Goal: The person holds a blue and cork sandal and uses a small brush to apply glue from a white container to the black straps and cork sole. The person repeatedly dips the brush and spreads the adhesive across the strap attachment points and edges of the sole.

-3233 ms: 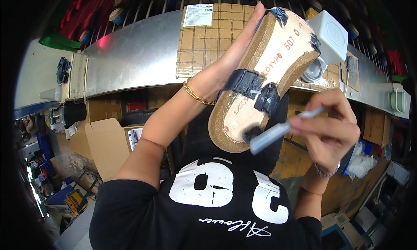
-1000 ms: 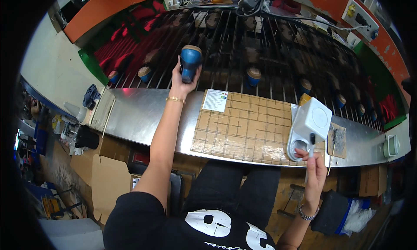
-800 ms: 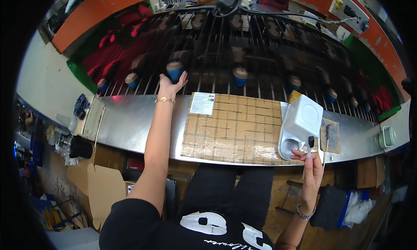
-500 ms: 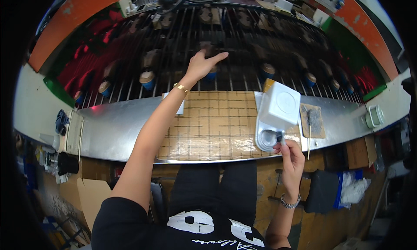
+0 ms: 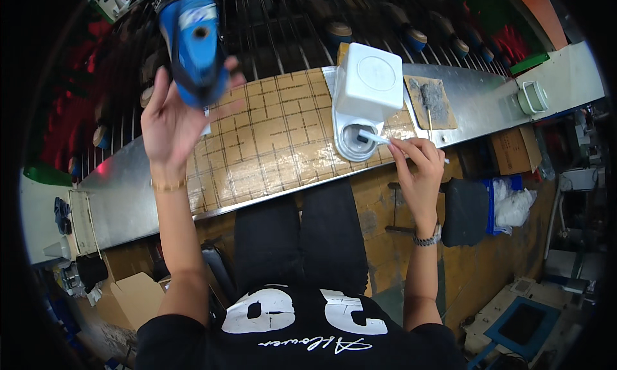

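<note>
Up at the upper left, my left hand (image 5: 170,124) holds a blue shoe last (image 5: 191,45), with its fingers around the lower end. A dark upper seems to cover part of the last, but motion blurs it. Pinched in my right hand (image 5: 421,171) is a small brush (image 5: 378,137) with a white handle, much like a toothbrush. Its dark head is over or in the round cup (image 5: 355,153) of a white dispenser (image 5: 369,81); whether it touches liquid I cannot tell.
A cardboard-covered work surface (image 5: 257,135) lies before me, edged by a metal ledge. Beyond it runs a rack of metal rods bearing several lasts (image 5: 416,39). Right of the dispenser, a dark-tipped brush (image 5: 427,100) rests on a stained board (image 5: 443,106). A green holder (image 5: 532,99) stands farther right.
My left hand has lifted a last off the rods and brought it up and left. My right hand keeps the brush at the cup. The whole view has turned and shifted.
</note>
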Action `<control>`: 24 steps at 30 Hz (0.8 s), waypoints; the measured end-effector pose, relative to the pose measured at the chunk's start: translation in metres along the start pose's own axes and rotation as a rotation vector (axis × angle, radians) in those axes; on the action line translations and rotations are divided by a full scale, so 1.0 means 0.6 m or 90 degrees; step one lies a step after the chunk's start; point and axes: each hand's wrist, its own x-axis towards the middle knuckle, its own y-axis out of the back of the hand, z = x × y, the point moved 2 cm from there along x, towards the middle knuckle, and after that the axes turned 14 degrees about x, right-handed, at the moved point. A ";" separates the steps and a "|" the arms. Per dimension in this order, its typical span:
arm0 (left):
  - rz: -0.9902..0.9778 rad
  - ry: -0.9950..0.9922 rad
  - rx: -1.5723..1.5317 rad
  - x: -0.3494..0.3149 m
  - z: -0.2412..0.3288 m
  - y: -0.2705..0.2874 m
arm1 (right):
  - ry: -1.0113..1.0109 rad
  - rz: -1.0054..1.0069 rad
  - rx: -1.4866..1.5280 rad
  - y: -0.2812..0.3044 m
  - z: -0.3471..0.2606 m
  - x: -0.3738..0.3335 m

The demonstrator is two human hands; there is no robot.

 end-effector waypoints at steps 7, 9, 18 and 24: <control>0.250 -0.016 0.035 -0.116 -0.041 -0.077 | 0.021 -0.004 -0.042 -0.005 -0.015 0.007; 0.163 -0.121 0.062 -0.118 -0.039 -0.101 | 0.042 -0.031 -0.060 -0.012 -0.012 0.007; 0.280 -0.178 0.092 -0.207 -0.086 -0.064 | -0.427 0.002 0.347 -0.016 0.028 -0.041; 0.387 -0.113 0.710 -0.153 -0.101 -0.140 | -0.351 -0.060 0.388 0.015 0.016 -0.004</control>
